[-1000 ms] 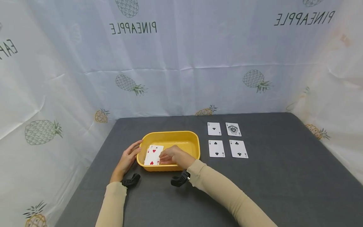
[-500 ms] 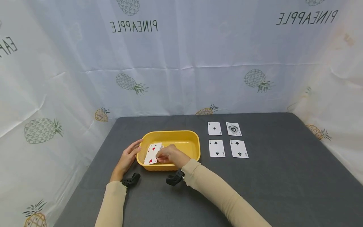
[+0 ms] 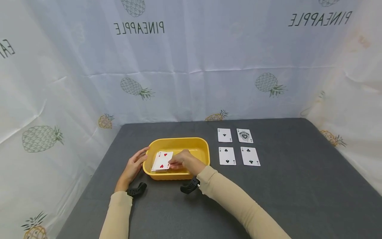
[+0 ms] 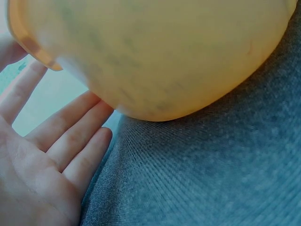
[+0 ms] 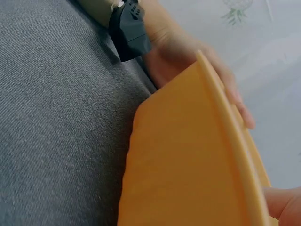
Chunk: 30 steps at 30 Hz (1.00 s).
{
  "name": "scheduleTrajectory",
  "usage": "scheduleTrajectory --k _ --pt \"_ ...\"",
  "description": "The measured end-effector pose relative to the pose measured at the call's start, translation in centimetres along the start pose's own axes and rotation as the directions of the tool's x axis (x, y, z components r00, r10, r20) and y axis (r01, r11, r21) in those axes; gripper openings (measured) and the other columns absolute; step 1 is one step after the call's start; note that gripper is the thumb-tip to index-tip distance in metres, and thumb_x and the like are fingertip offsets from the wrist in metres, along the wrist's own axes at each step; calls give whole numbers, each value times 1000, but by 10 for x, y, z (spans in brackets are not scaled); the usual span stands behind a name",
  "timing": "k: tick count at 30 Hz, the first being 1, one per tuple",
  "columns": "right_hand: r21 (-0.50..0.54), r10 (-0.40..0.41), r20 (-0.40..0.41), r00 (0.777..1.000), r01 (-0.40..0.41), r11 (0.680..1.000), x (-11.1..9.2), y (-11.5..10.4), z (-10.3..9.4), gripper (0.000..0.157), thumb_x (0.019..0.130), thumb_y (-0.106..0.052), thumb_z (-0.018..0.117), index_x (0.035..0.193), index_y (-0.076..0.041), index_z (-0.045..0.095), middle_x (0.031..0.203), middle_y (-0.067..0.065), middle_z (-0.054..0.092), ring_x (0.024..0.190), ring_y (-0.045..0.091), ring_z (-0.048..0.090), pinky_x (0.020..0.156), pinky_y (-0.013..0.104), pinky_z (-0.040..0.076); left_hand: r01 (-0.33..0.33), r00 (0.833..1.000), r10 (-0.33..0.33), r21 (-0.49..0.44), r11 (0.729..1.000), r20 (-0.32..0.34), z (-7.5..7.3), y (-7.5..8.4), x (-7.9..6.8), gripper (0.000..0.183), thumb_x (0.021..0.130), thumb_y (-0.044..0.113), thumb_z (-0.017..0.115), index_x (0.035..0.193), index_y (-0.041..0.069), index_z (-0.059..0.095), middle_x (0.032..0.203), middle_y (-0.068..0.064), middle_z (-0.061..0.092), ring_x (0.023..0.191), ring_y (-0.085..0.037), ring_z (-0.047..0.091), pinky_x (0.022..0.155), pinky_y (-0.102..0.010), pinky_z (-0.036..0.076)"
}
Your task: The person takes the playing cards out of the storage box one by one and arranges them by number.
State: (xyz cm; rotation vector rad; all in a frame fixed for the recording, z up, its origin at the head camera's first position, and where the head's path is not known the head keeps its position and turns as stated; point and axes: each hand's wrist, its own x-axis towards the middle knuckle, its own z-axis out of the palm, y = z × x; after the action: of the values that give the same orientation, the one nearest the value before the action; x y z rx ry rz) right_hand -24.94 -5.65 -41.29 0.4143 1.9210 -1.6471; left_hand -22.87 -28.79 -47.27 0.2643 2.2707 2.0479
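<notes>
A yellow plastic tray (image 3: 179,140) stands on the dark cloth, holding a small stack of playing cards (image 3: 155,163) at its left. My right hand (image 3: 187,160) reaches inside over the front rim and pinches the right edge of a playing card (image 3: 163,160) with two red hearts, above the stack. The left hand (image 3: 132,167) touches the tray's left end. Its fingers extend along the outer wall in the left wrist view, where the tray (image 4: 164,56) fills the top. In the right wrist view, the tray wall (image 5: 178,155) hides most of the right hand (image 5: 284,200).
Right of the tray, several face-up cards lie in two rows: an ace of clubs (image 3: 224,135), an ace of spades (image 3: 245,135), a two of spades (image 3: 227,156) and a two of clubs (image 3: 250,156). A pineapple-print curtain (image 3: 191,96) hangs behind the table.
The right hand has moved left to the stack, then back right with the hearts card, which now sits offset from the cards beneath. The left hand stays at the tray's end.
</notes>
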Motion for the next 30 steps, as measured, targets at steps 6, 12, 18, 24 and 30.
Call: scheduleTrajectory --k 6,12,18,24,30 --pt "-21 -44 22 999 45 999 -2 2 -14 20 82 -6 74 97 7 71 60 6 62 46 10 59 49 17 49 -14 1000 14 -15 1000 15 0 0 0 54 102 20 47 147 -5 30 120 27 54 111 11 54 88 -10 48" --pt "-2 -84 28 996 84 996 -5 3 -28 16 83 -4 73 94 6 70 60 5 60 46 10 58 49 17 50 -11 1000 11 -12 1000 4 -1 -2 1 54 102 22 48 147 -4 31 118 27 56 108 11 57 87 -11 49" --pt "17 -140 52 989 140 990 -15 -1 -46 17 83 -2 71 97 7 70 60 3 60 48 9 58 50 17 51 8 1000 -8 10 1000 -20 -2 -2 0 52 101 24 49 146 -1 35 115 28 57 106 13 57 86 -10 49" --pt "9 -371 219 902 379 926 -34 10 -76 23 90 -10 64 108 3 69 88 5 66 77 12 64 76 25 58 -3 1000 3 7 1000 -8 -1 -1 -2 54 102 22 47 146 -3 32 117 28 55 108 12 55 87 -9 48" --pt "-23 -361 204 910 373 928 -45 11 -96 26 88 -14 67 111 -1 69 95 6 68 80 13 65 80 27 58 -9 1000 9 1 1000 -4 0 -1 -1 53 102 21 47 146 -4 31 119 27 55 109 11 55 87 -10 48"
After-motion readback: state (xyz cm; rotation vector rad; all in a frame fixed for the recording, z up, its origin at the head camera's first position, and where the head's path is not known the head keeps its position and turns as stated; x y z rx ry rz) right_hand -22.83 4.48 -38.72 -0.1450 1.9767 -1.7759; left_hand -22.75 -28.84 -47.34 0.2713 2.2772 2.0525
